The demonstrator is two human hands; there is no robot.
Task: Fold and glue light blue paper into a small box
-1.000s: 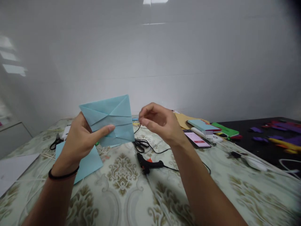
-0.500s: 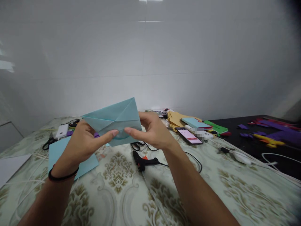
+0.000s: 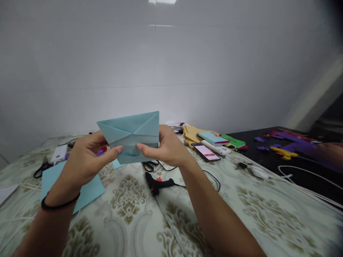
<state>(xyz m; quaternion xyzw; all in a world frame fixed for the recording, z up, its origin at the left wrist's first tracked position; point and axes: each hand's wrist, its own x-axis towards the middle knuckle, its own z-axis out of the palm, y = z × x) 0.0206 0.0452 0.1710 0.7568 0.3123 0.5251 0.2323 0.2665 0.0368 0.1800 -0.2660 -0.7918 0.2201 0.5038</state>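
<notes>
A folded light-blue sheet of paper (image 3: pixel 142 125) is held up above the table, its creases meeting near the middle like an envelope. My left hand (image 3: pixel 89 153) grips the left side of it, thumb in front and the other fingers behind. My right hand (image 3: pixel 168 148) pinches the right side, with its thumb pressed on the lower front; most of its fingers are hidden behind the paper. Below my left hand lies a flat light-blue sheet (image 3: pixel 89 192). Under the held paper rests a black glue gun (image 3: pixel 158 184) with an orange trigger.
Black-handled scissors (image 3: pixel 41 167) lie at left beside a white device (image 3: pixel 59 153). To the right are a phone (image 3: pixel 206 151), yellow paper (image 3: pixel 191 134) and white cables. A dark table (image 3: pixel 270 162) holds purple pieces and a yellow glue gun (image 3: pixel 284 152); another person's blurred hand (image 3: pixel 333 151) is there.
The folded paper has tilted to a more level position, and my left thumb has slid outward to the left. The view has turned right, and another person's hand now shows at the right edge.
</notes>
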